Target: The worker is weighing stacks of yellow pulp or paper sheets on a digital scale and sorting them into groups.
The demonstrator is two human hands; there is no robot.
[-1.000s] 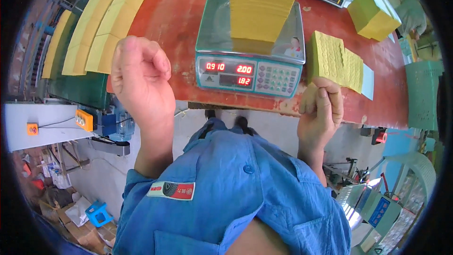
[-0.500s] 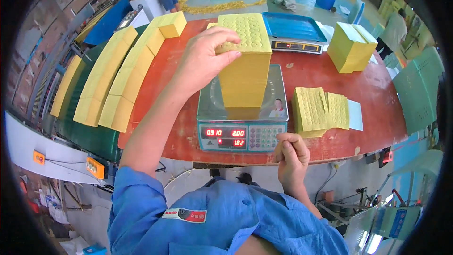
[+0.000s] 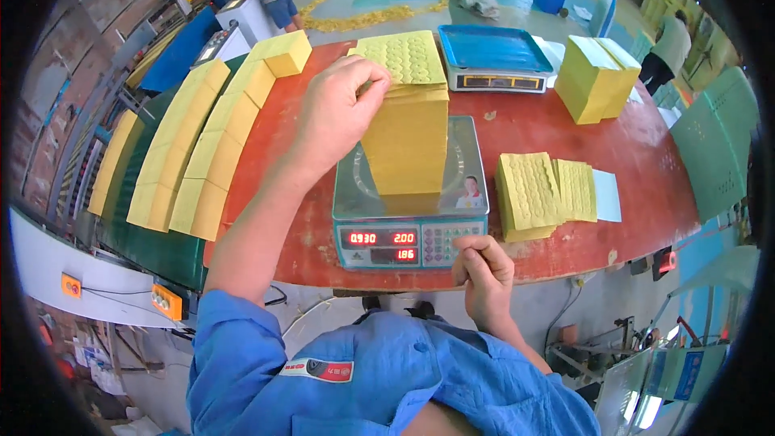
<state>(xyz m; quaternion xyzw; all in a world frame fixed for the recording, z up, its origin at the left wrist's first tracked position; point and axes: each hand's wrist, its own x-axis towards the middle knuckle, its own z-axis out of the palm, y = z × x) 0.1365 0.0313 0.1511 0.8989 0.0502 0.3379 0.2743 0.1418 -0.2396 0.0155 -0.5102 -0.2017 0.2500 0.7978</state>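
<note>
A tall stack of yellow embossed paper sheets stands on the metal pan of a digital scale, whose red digits are lit. With fingers and thumb pinched together, my left hand grips the near left corner of the top paper sheets. Those sheets are slightly raised, and a thin gap shows below them. My right hand is curled closed in front of the scale's keypad, with nothing visible in it. To the right of the scale lie a shorter stack of yellow sheets and a thinner, fanned pile.
Long rows of yellow paper blocks line the green surface at left. Behind the stack sits a second scale with a blue tray. Another paper block stands at the red table's far right. Two people are in the background.
My left hand has closed from a loose curve into a pinch, and the stack's top sheets have lifted a little. The scale's digits differ. My right hand stays curled.
</note>
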